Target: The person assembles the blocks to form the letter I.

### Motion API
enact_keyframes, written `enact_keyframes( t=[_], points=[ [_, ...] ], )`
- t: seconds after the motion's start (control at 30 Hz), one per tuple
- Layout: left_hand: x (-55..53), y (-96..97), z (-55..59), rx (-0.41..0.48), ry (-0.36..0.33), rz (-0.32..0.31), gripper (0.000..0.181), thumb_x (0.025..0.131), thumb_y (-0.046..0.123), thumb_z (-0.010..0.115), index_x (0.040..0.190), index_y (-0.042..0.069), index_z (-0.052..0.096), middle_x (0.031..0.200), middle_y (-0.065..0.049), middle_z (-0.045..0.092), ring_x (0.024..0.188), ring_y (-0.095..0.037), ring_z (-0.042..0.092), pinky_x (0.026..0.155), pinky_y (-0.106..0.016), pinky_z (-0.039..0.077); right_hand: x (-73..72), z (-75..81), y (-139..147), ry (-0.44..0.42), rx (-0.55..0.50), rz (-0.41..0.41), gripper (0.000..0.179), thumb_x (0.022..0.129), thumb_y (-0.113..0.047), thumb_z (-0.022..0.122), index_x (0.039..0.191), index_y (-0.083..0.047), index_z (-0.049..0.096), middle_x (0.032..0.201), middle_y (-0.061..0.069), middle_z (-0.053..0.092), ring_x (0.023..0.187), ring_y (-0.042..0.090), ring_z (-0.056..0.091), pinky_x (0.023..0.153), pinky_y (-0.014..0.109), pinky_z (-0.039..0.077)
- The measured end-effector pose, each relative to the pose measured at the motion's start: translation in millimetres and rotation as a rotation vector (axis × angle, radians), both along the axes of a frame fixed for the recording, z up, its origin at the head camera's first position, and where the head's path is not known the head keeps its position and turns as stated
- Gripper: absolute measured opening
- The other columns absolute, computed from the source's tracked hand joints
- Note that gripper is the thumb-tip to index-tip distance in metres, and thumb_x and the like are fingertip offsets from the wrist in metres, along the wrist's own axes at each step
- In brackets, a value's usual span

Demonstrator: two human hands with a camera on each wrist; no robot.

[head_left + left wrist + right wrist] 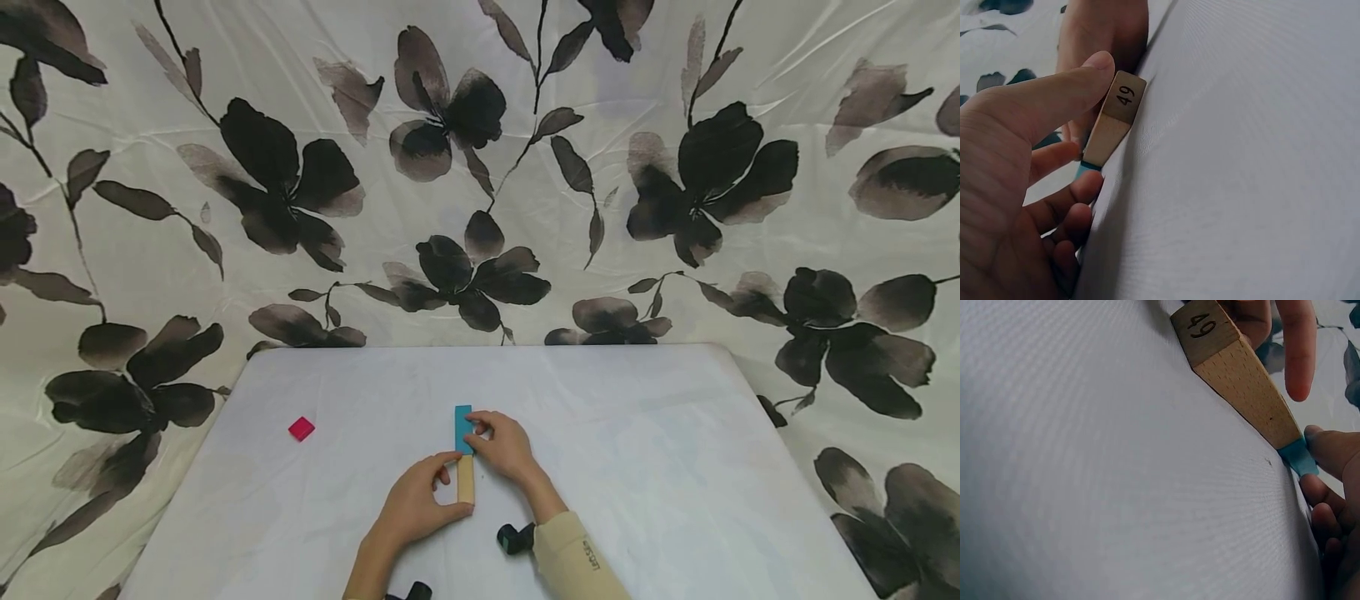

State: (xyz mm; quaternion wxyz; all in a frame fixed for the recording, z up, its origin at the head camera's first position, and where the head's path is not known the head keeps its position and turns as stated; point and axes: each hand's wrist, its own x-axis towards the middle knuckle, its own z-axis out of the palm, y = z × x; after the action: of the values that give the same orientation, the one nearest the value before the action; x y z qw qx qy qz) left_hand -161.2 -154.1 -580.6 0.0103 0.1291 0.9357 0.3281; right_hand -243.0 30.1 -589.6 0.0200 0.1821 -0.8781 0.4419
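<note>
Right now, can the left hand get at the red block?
Probably yes: only bare white surface shows between the left hand and the red block, and the block lies on the left hand's side. The hand would likely have to leave the wooden block first.

1. The bench is white and broad, with a straight far edge, rounded far corners, faint creases and a finely ribbed surface in the wrist views.
2. A red block lies toward its left side, turned cornerwise, well apart from the others.
3. Near the middle lies a blue block, lengthwise.
4. A wooden block meets its near end, "49" marked on the end face.
</note>
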Motion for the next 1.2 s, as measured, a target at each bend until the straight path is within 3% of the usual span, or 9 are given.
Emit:
enact_keyframes(
  t=[0.47,0.73,1.2],
  points=[
    [2.2,-11.3,-5.3,0.216,-0.011,-0.041,0.05,0.084,0.035,0.077,0.128,0.016,0.061,0.088,0.007,0.057,0.079,-0.01,0.051,0.07,-0.028,0.044,2.4,-4.9,10.0,-0.054,-0.023,0.059,0.042,0.086,-0.042,0.073,0.121,-0.018,0.068,0.094,-0.006,0.062,0.075,0.011,0.048,0.066,0.028,0.042],
    [5.2,-17.9,-7.0,0.235,0.023,-0.003,0.044,0.083,0.028,0.078,0.123,0.016,0.064,0.086,0.008,0.057,0.077,-0.009,0.052,0.069,-0.027,0.044,3.4,-4.6,13.1,-0.04,-0.03,0.104,0.048,0.082,-0.042,0.077,0.122,-0.018,0.067,0.091,-0.005,0.059,0.078,0.013,0.048,0.069,0.028,0.041],
    [10.6,-28.7,-9.8,0.229,0.014,0.02,0.042,0.083,0.024,0.078,0.122,0.015,0.065,0.086,0.008,0.057,0.078,-0.01,0.053,0.071,-0.026,0.045,10.0,-5.3,16.4,-0.053,0.053,0.134,0.057,0.078,-0.048,0.078,0.127,-0.021,0.065,0.08,-0.01,0.058,0.075,0.01,0.046,0.073,0.03,0.037]
  ],
)
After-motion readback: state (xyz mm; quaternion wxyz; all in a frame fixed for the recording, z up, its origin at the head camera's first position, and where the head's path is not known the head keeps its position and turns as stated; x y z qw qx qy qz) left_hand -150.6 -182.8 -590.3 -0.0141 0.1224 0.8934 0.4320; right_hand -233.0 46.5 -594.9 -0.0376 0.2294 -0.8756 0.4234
